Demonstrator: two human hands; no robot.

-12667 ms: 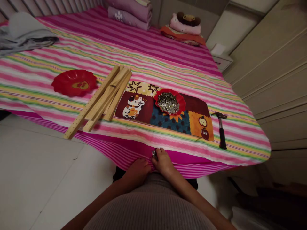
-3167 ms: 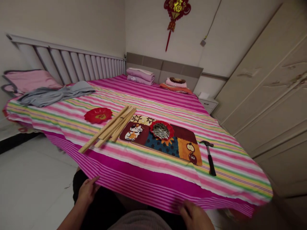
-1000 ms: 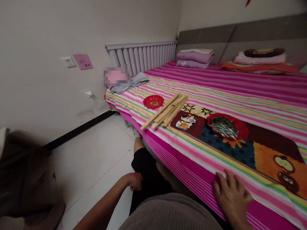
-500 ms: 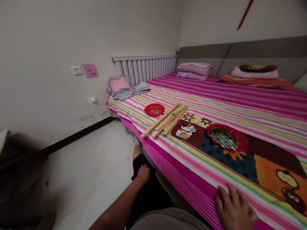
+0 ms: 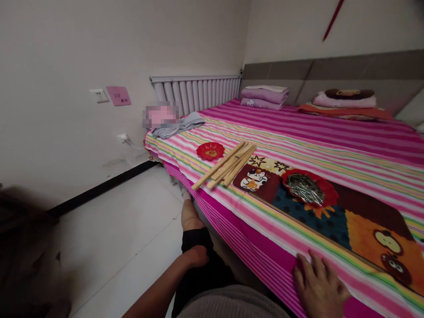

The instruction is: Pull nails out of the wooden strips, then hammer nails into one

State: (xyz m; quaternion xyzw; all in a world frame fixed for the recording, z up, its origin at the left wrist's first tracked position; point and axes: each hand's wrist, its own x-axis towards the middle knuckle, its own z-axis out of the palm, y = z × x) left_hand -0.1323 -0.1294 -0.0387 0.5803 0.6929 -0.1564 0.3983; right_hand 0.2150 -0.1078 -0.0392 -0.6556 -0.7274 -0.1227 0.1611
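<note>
Across the right of the view a striped sheet (image 5: 298, 132) spreads wide and drapes over the near edge. On it, near and to the right, lies a patchwork mat (image 5: 334, 223) with a cat picture at its left end. Just left of the mat, a bundle of wooden strips (image 5: 225, 164) lies slantwise, one end close to the sheet's edge.

The right hand (image 5: 319, 287) lies flat on the sheet at the near edge, fingers spread wide and holding nothing, just short of the mat. The left hand (image 5: 196, 256) rests on a dark trouser leg (image 5: 198, 276) below the edge, curled with its back to the camera; whether it holds anything I cannot tell.

A red dish of nails (image 5: 306, 189) sits on the mat, beyond the right hand. An empty red dish (image 5: 210, 150) lies far left, beside the strips.

By my judgement nothing is yet taken up: the hands are only settling at the edge. Either the nails or the strips call for a forward reach, the strips a longer one to the left.
</note>
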